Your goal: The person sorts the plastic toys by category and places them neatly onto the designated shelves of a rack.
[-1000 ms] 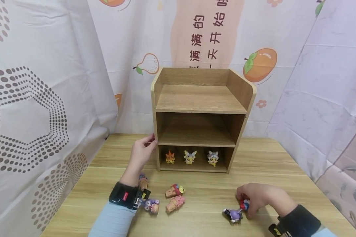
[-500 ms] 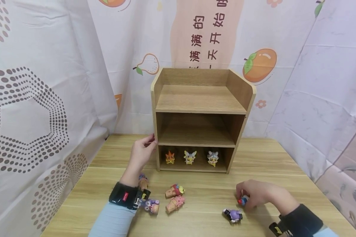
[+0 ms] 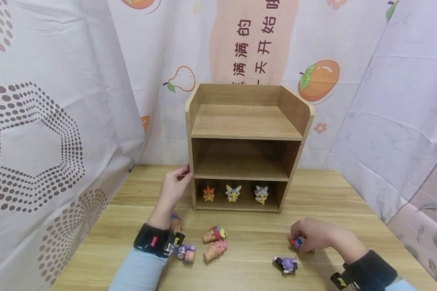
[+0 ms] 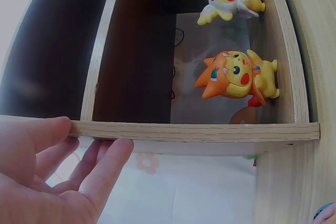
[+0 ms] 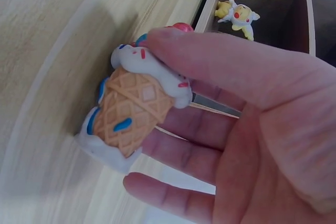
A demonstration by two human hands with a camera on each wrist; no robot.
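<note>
Head view: right hand [image 3: 315, 235] is pinching a waffle-cone figure [image 5: 131, 108] front-right of the shelf unit [image 3: 245, 121], mostly hiding it; desk [image 3: 320, 194] contact unclear. Left hand [image 3: 172, 190] is touching the unit's left side, fingers loosely extended.

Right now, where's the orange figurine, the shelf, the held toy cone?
Orange figurine [image 4: 239, 75], left wrist view: its face.
Shelf [image 3: 242, 165], head view: its middle board.
Toy cone [image 5: 134, 107], right wrist view: its waffle side.

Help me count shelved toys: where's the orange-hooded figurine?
In the head view, the orange-hooded figurine stands leftmost of three on the bottom shelf, by the panel the left hand touches.
</note>
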